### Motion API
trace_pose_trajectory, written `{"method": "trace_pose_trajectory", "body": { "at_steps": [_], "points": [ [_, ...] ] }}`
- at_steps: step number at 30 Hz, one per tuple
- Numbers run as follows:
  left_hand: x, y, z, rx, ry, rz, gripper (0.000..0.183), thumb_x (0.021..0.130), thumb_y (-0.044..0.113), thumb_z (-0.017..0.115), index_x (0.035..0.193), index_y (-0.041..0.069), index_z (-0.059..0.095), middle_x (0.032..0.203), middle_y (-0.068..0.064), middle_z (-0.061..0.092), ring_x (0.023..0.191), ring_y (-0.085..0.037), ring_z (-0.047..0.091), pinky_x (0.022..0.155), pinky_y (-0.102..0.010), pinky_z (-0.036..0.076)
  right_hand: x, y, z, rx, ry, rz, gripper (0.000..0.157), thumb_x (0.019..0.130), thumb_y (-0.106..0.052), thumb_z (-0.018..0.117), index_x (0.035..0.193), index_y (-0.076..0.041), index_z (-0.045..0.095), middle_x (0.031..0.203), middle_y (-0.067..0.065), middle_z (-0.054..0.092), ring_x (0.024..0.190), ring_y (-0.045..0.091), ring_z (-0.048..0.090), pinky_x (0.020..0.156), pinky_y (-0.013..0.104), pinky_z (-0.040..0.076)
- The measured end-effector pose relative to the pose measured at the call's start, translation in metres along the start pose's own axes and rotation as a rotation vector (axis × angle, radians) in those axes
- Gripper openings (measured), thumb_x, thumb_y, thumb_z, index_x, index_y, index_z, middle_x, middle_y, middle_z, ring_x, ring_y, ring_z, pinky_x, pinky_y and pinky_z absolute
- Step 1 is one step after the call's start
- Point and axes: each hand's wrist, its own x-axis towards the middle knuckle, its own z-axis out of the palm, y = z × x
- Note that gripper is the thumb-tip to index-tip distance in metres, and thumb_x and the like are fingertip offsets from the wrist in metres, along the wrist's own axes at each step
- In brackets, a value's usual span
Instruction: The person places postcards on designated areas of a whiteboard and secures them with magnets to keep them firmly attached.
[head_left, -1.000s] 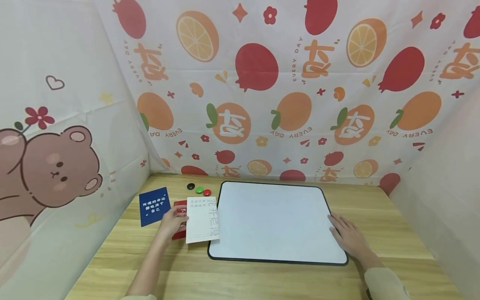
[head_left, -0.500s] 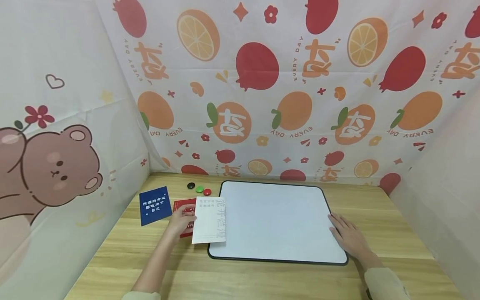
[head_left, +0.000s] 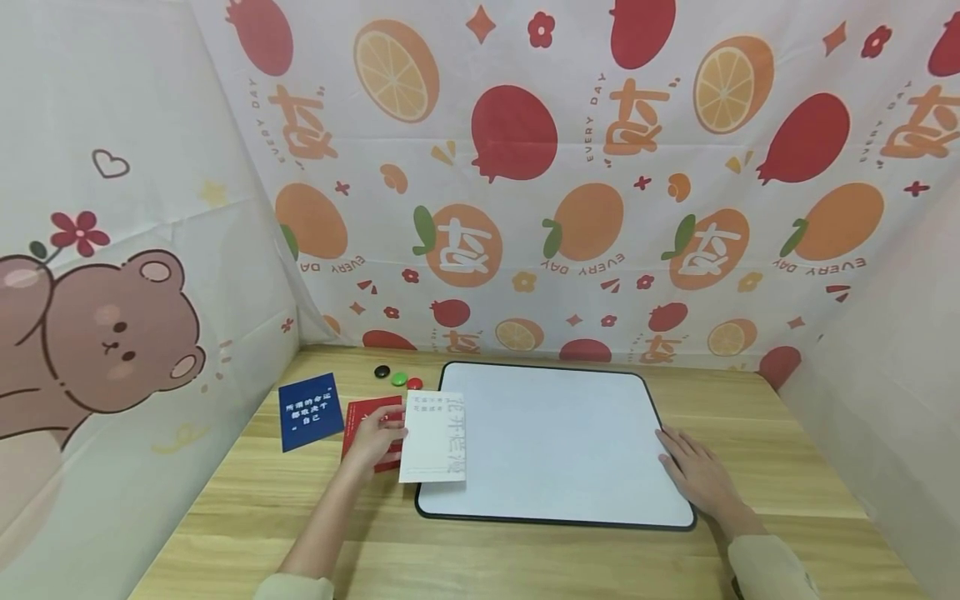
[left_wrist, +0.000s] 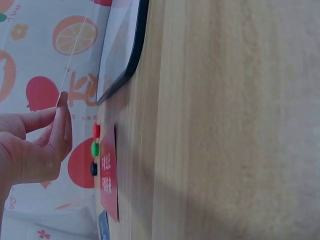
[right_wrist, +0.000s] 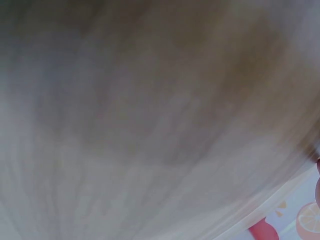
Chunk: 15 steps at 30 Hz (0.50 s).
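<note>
My left hand (head_left: 372, 437) pinches a white card (head_left: 435, 437) with grey handwriting by its left edge, between thumb and fingers. In the left wrist view the card is seen edge-on as a thin line, raised well above the table. Its right part overlaps the left side of a whiteboard (head_left: 562, 446) with a black rim in the head view. My right hand (head_left: 697, 471) rests on the whiteboard's right edge, fingers extended. A red card (head_left: 358, 417) with white print lies under the left hand, partly hidden by it. Blurred cloth fills most of the right wrist view.
A blue card (head_left: 310, 412) with white characters lies at the left of the wooden table (head_left: 465, 558). Behind the cards sit small round pieces: black (head_left: 382, 372), green (head_left: 400, 379) and red (head_left: 414, 384). A fruit-print curtain (head_left: 510, 192) hangs along the back.
My left hand has carried the white card to the right, from beside the whiteboard to further over its left side. More of the red card shows. My right hand has stayed put.
</note>
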Motion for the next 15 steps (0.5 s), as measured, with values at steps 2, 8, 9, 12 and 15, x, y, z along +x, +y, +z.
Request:
{"method": "trace_pose_trajectory", "body": {
  "at_steps": [2, 8, 9, 12, 15],
  "points": [
    [0.001, 0.002, 0.003, 0.002, 0.001, 0.002, 0.043, 0.091, -0.001, 0.049, 0.133, 0.002, 0.04, 0.115, -0.024, 0.049, 0.093, -0.03, 0.057, 0.066, -0.033, 0.053, 0.001, 0.0, 0.0, -0.003, 0.001, 0.001, 0.05, 0.097, -0.034, 0.04, 0.139, -0.006, 0.039, 0.142, 0.016, 0.034, 0.127, 0.042, 0.028, 0.101, 0.058, 0.021],
    [0.002, 0.006, 0.01, -0.004, 0.0, 0.001, 0.043, 0.091, -0.001, 0.05, 0.133, 0.003, 0.042, 0.111, -0.02, 0.049, 0.087, -0.026, 0.055, 0.063, -0.031, 0.052, 0.002, -0.001, -0.002, -0.007, 0.006, -0.001, 0.05, 0.097, -0.034, 0.04, 0.138, -0.006, 0.04, 0.142, 0.016, 0.034, 0.127, 0.041, 0.029, 0.101, 0.058, 0.021],
    [0.003, 0.006, 0.01, -0.006, -0.003, 0.004, 0.043, 0.091, -0.001, 0.05, 0.132, 0.003, 0.042, 0.111, -0.021, 0.049, 0.088, -0.026, 0.055, 0.064, -0.032, 0.052, 0.003, -0.001, -0.003, -0.006, 0.008, -0.003, 0.05, 0.097, -0.034, 0.041, 0.138, -0.006, 0.04, 0.142, 0.016, 0.034, 0.127, 0.041, 0.029, 0.101, 0.057, 0.021],
    [0.003, 0.007, 0.014, -0.015, -0.007, 0.004, 0.042, 0.091, 0.0, 0.05, 0.132, 0.003, 0.043, 0.113, -0.021, 0.049, 0.09, -0.028, 0.054, 0.065, -0.034, 0.052, 0.002, -0.002, -0.003, -0.011, 0.011, -0.007, 0.049, 0.097, -0.033, 0.041, 0.138, -0.006, 0.04, 0.142, 0.017, 0.034, 0.127, 0.041, 0.029, 0.101, 0.057, 0.021],
    [0.004, 0.006, 0.017, -0.023, -0.008, 0.002, 0.041, 0.091, 0.0, 0.05, 0.131, 0.004, 0.044, 0.114, -0.022, 0.049, 0.092, -0.029, 0.055, 0.064, -0.033, 0.052, 0.0, -0.002, -0.002, -0.013, 0.015, -0.011, 0.049, 0.096, -0.032, 0.042, 0.138, -0.006, 0.041, 0.141, 0.017, 0.035, 0.126, 0.042, 0.029, 0.101, 0.058, 0.022]
  ]
}}
